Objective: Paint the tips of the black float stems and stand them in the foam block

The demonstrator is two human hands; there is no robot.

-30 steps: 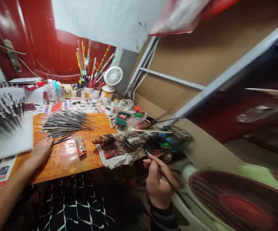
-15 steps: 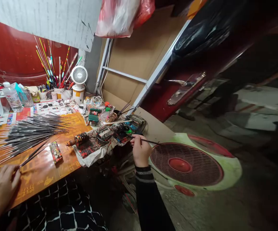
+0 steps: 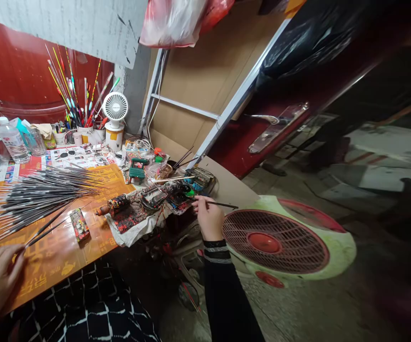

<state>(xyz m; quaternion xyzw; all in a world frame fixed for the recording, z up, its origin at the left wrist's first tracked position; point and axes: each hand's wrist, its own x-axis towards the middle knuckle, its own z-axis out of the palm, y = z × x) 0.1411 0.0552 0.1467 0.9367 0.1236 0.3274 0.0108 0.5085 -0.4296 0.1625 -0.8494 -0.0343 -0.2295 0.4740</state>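
My left hand [image 3: 2, 270], at the near left of the table, has its thumb and fingers closed on the ends of slender black fishing floats [image 3: 45, 232] pointing away to the right. A big pile of similar thin floats [image 3: 45, 192] lies just beyond them. My right hand [image 3: 210, 218] is off the table's right edge, its fingers pinching a thin dark stick [image 3: 223, 204]. One end of the stick points right; the other reaches a paint-stained clutter with a small device [image 3: 154, 197]. Whether it touches anything there I cannot tell. A paint-smeared block [image 3: 79, 224] lies between my hands.
A round floor fan [image 3: 276, 242] stands right of my right hand. A small white fan [image 3: 115, 107], a cup of colourful floats [image 3: 85, 132] and a water bottle [image 3: 13, 142] line the back. A paint-crusted roller-like piece [image 3: 115, 205] sits near the table edge.
The view has shifted slightly. My right hand still pinches the dark stick, whose right end now sticks out less far. My left hand stays almost where it was, on the floats.
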